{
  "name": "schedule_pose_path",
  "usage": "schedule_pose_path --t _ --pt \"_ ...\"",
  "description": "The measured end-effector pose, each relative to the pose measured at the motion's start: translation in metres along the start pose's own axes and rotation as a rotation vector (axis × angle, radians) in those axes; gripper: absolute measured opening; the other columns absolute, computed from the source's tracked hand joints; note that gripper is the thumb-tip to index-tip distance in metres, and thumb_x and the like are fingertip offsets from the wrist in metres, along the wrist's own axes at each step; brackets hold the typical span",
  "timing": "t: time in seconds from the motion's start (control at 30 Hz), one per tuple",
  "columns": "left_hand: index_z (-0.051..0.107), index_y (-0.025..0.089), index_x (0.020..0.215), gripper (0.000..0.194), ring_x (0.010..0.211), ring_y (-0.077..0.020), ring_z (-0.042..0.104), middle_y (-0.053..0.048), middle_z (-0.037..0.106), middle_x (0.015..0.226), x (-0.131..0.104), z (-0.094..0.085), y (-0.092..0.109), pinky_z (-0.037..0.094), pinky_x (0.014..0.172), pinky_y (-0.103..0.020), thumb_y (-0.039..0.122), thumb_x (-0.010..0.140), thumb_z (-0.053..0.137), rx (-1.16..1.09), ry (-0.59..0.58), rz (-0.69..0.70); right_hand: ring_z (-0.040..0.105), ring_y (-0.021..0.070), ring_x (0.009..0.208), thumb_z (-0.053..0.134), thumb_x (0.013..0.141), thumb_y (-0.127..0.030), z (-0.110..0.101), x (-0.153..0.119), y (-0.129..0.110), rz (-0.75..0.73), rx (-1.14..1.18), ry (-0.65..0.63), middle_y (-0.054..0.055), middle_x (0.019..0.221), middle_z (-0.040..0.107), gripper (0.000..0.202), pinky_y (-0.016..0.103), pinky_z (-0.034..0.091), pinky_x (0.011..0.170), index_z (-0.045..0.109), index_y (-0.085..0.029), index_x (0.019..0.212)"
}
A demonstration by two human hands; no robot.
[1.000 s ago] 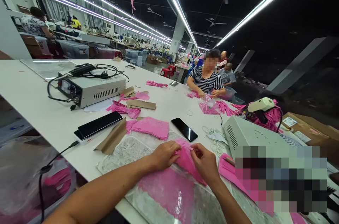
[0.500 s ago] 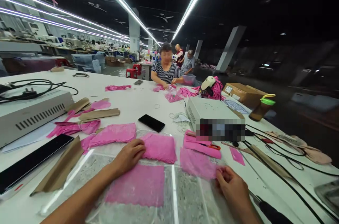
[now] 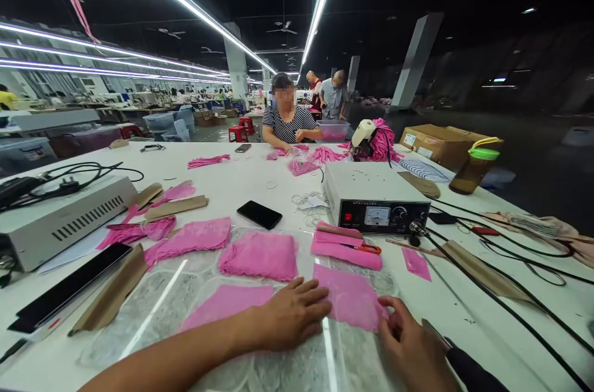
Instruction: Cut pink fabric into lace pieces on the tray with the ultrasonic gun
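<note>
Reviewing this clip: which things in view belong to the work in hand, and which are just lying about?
Seemingly in the work:
Thin pink piece, right hand at its right edge, left hand at its left
Clear sheeting under the left hand
Pink stack beyond it

Seemingly just lying about:
Black phone
Green-lidded bottle

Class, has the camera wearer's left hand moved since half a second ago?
Yes. Against the black smartphone, the left hand has moved right and nearer the wearer: it was left of the phone and now lies to its right.
</note>
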State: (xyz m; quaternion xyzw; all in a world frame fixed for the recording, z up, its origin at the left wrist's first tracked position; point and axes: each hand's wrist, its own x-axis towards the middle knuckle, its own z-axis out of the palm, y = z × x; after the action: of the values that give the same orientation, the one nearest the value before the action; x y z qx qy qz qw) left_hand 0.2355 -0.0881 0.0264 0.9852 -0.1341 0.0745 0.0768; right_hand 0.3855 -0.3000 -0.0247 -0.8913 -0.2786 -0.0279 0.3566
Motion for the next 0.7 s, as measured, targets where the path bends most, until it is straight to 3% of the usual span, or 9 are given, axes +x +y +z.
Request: schedule_pose_path --t 0.23,0.4,0.5,0.6,0.7 --pt "0.056 0.024 0.124 0.033 0.114 -0.0242 0.059 -0.006 0.061 0.13 -0.035 -0.001 0.025 0.043 0.101 -0.04 0.029 0.091 0.056 0.049 0.084 -0.098 0.063 0.0214 0.051 0.04 0.082 -0.034 0.002 -0.005 0.012 -0.126 -0.059 -0.057 -0.001 0.058 0.064 0.025 0.029 0.038 0.047 0.061 -0.029 0.096" --pt "0.055 0.031 0.129 0.034 0.123 -0.0228 0.055 -0.004 0.057 0.135 -0.059 0.032 0.037 0.039 0.108 -0.04 0.029 0.096 0.048 0.167 0.304 -0.264 0.063 0.0189 0.049 0.045 0.083 -0.029 -0.007 -0.005 0.022 -0.238 -0.073 -0.22 -0.002 0.058 0.065 0.025 0.026 0.041 0.045 0.063 -0.028 0.1" --pt "0.058 0.031 0.127 0.032 0.125 -0.0221 0.052 -0.004 0.057 0.135 -0.063 0.044 0.044 0.035 0.112 -0.042 0.031 0.098 0.045 0.172 0.36 -0.318 0.065 0.0194 0.052 0.044 0.084 -0.029 -0.011 -0.007 0.026 -0.269 -0.08 -0.206 -0.001 0.062 0.068 0.033 0.027 0.046 0.048 0.065 -0.029 0.11" --pt "0.058 0.028 0.127 0.032 0.126 -0.0214 0.052 -0.005 0.057 0.135 -0.064 0.038 0.046 0.035 0.112 -0.043 0.027 0.098 0.046 0.139 0.331 -0.305 0.069 0.0198 0.061 0.043 0.086 -0.031 -0.011 -0.009 0.028 -0.328 -0.082 -0.196 0.002 0.08 0.075 0.038 0.028 0.051 0.053 0.065 -0.031 0.117" --pt "0.056 0.026 0.127 0.033 0.124 -0.0217 0.054 -0.007 0.059 0.133 -0.063 0.022 0.047 0.037 0.111 -0.043 0.022 0.095 0.05 0.098 0.277 -0.283 0.071 0.0202 0.067 0.042 0.087 -0.034 -0.01 -0.015 0.03 -0.38 -0.073 -0.188 0.003 0.094 0.075 0.036 0.03 0.053 0.055 0.07 -0.03 0.109"
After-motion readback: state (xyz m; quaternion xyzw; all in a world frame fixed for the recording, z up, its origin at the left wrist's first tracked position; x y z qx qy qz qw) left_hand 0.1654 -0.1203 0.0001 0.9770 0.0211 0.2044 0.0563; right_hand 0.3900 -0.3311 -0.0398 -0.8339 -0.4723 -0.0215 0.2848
